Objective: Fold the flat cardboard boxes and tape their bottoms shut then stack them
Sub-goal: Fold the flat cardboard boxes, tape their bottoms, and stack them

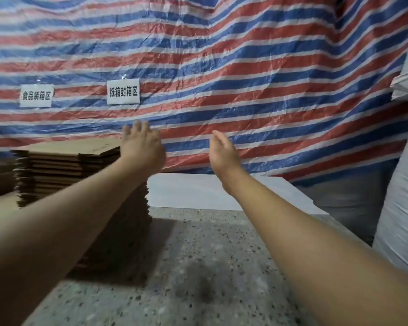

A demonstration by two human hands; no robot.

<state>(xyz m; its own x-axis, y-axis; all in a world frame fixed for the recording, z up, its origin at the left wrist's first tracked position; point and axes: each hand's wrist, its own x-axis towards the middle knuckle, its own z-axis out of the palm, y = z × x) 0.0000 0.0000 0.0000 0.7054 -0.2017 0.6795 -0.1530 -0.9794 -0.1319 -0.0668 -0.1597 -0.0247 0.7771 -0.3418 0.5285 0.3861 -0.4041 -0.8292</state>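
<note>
Fingers straight and empty on both the left hand [143, 147] and right hand [223, 150] — the tall stack of flat brown cardboard boxes [66, 170] stands beneath the left, on the speckled floor [210, 267]. Best to pinch only the top sheet's edge — peel one.

A striped tarp [222, 55] with two paper signs [123, 91] hangs behind a speckled floor [198, 267].

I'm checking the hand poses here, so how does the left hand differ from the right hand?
The left hand shows its back and reaches at the stack of flat boxes; the right hand shows its edge, palm facing left, with nothing beside it. The left looks blurred, the right sharper. Both are open, raised and hold nothing.
</note>
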